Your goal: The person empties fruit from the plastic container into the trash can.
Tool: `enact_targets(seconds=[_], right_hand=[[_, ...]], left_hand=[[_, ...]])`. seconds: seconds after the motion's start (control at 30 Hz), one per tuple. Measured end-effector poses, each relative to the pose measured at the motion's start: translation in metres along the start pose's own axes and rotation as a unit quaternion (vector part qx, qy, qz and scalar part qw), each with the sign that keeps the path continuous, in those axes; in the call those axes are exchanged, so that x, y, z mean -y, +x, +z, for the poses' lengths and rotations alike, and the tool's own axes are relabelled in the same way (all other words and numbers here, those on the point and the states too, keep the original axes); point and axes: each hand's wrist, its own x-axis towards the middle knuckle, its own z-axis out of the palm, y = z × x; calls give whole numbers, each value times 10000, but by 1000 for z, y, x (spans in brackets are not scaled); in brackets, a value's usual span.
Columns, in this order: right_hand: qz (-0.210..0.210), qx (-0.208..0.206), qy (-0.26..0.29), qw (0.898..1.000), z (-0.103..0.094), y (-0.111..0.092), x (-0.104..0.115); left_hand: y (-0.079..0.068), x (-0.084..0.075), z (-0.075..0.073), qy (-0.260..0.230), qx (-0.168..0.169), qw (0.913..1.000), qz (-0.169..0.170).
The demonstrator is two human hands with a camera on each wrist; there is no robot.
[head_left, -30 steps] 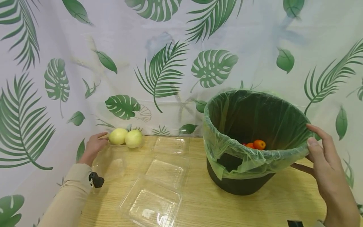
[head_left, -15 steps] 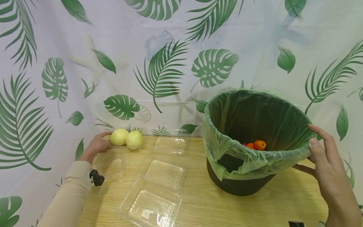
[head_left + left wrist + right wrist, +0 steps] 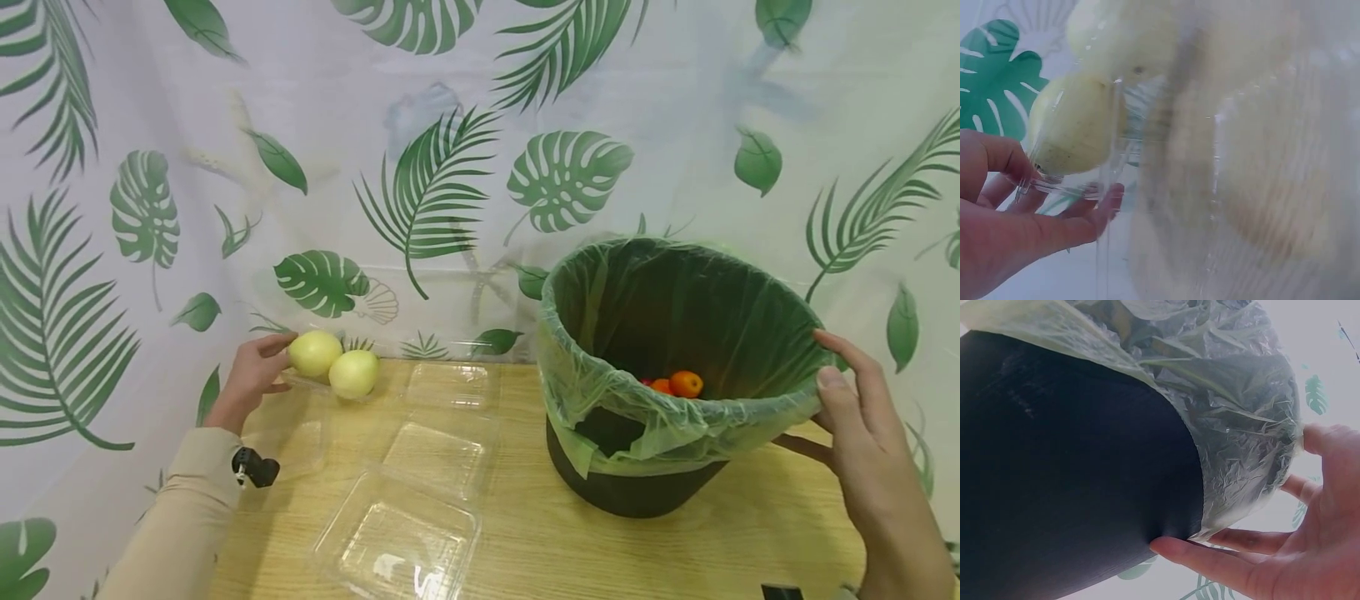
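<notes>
At the back left, two pale yellow-green round fruits lie together on or in a clear plastic box. Thumb and fingers of my left hand pinch an edge of this clear plastic box in the left wrist view, right beside the fruits. The fruits show through the plastic there. On the right stands a black bin, lined with a thin green plastic bag. My right hand has its spread fingers against the bin's outer wall and bagged rim, as the right wrist view also shows.
Several clear plastic boxes lie in a row along the middle of the wooden table. Small orange fruits lie inside the bin. A leaf-print curtain closes off the back and left side.
My left hand's thumb and fingers have come onto the box edge. The left fruit has risen slightly and the right one has shifted a little lower. My right hand has stayed at the bin.
</notes>
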Motion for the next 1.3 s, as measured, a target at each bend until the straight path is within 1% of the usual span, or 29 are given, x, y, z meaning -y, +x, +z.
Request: enact_targets(seconds=[0.1,0.17,0.2,0.27,0.33,0.43,0.5,0.57,0.63,0.7,0.73,0.8,0.87,0.93,0.97,1.0,1.07,1.17,1.2,1.3], right_hand=[[32,-5,-78,10000,0,-1,-1],[44,-2,-98,9999,-1,-2,-1],[40,8,-108,9999,0,-1,-2],[23,25,-53,10000,-1,-1,-2],[-14,40,34,10000,-1,0,-1],[-70,50,276,9996,-1,2,-1],[-106,54,367,9993,-1,2,-2],[-93,51,347,9993,-1,2,-3],[-80,50,323,9994,0,1,-3],[-82,46,347,9994,0,1,-4],[-61,38,247,9997,0,1,-4],[-74,44,243,9997,-1,1,-4],[-94,34,195,9998,-2,1,-4],[-93,13,30,10000,-2,0,-3],[-108,4,49,9999,-2,0,-3],[-108,-8,34,9999,-2,0,-3],[-119,-10,112,9999,-1,0,-3],[-53,1,144,9999,0,0,-2],[-24,2,113,9999,1,0,-2],[53,-11,-123,9999,2,0,-1]], left_hand=[[0,-4,-2,-291,277,9987,-321],[0,-4,-5,-532,421,9961,-565],[-1,-5,-6,-658,466,9944,-685],[-3,-6,-7,-831,443,9919,-850],[-5,-8,-8,-1000,345,9897,-961],[-9,-12,-9,-1246,232,9866,-1028],[-12,-15,-10,-1518,333,9821,-1066],[-15,-17,-12,-1868,535,9747,-1108],[-18,-17,-14,-2323,771,9626,-1165],[-21,-16,-15,-2844,1046,9455,-1195],[-21,-16,-15,-3061,1177,9370,-1199],[-23,-17,-15,-3395,1415,9222,-1195],[-26,-19,-12,-3601,1591,9120,-1154],[-31,-23,-8,-3717,1685,9063,-1097],[-33,-24,-6,-3802,1740,9024,-1046],[-36,-25,-4,-3926,1796,8965,-996],[-42,-26,0,-4173,1970,8829,-868],[-50,-27,3,-4589,2263,8570,-619],[-52,-27,4,-4679,2325,8510,-537],[-60,-29,5,-4820,2398,8421,-330]])
